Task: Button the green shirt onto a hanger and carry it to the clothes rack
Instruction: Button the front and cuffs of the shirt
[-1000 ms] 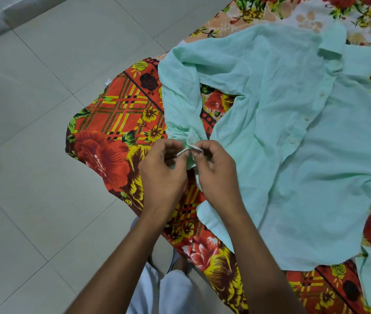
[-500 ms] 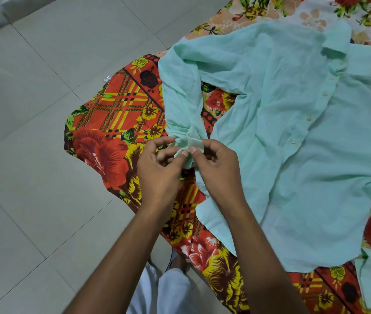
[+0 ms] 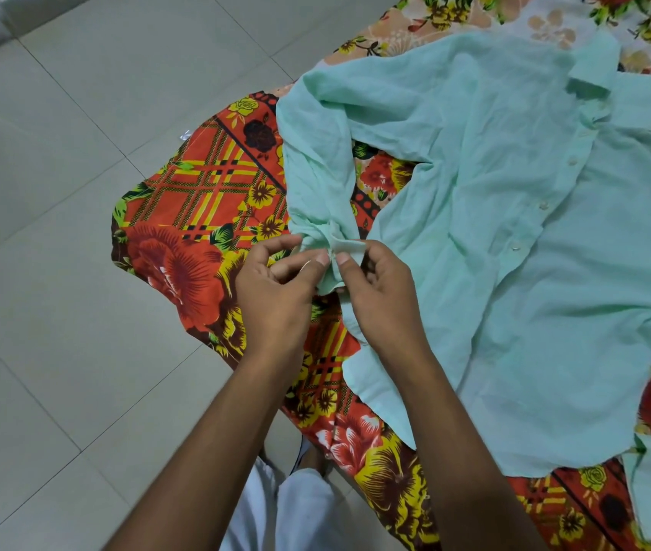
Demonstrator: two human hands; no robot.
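The pale green shirt (image 3: 534,240) lies spread on a red and yellow flowered sheet (image 3: 196,208), its collar at the far right and a row of white buttons (image 3: 543,206) down the front. One sleeve curves toward me and ends in a cuff (image 3: 345,248). My left hand (image 3: 276,296) and my right hand (image 3: 379,296) pinch that cuff between thumbs and fingertips, one on each side. No hanger or clothes rack shows in view.
The sheet covers a bed whose corner (image 3: 144,240) juts over a pale tiled floor (image 3: 57,153) on the left. My legs in light trousers (image 3: 288,507) stand against the bed's near edge.
Both hands have stayed on the sleeve cuff, working it slightly. The cuff's flap now stands out flatter between my thumbs.
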